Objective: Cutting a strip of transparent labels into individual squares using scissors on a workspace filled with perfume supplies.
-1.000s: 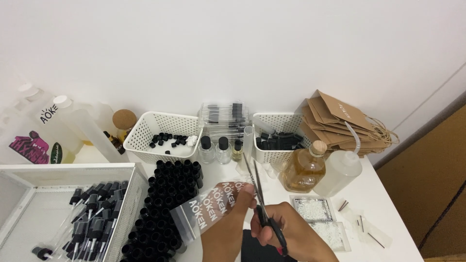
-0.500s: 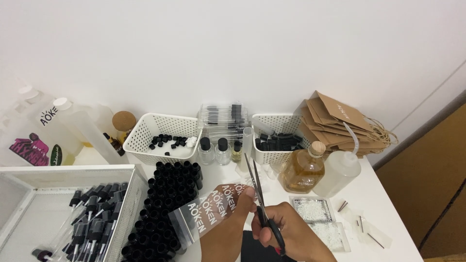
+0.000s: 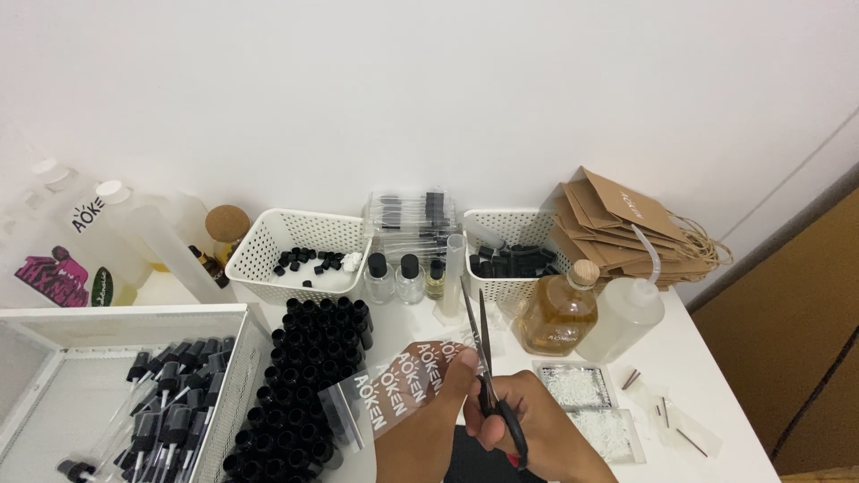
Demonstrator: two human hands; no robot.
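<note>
While right hand [image 3: 528, 429] grips black scissors [image 3: 484, 362], fingers closed through handles, blades narrowly parted, pointing up-away toward wall. Left hand [image 3: 438, 407] pinches clear printed strip [image 3: 407, 380] at its right end, fingers closed on it. Strip lies over desk [image 3: 716, 376], long axis running left-down from blades toward cluster of black caps [image 3: 304, 376]. Strip edge just left of blades, touching or nearly; cannot tell.

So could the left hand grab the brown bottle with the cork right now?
Probably not yet: the left hand holds a clear sheet, and the scissors stand between it and the bottle.
</note>
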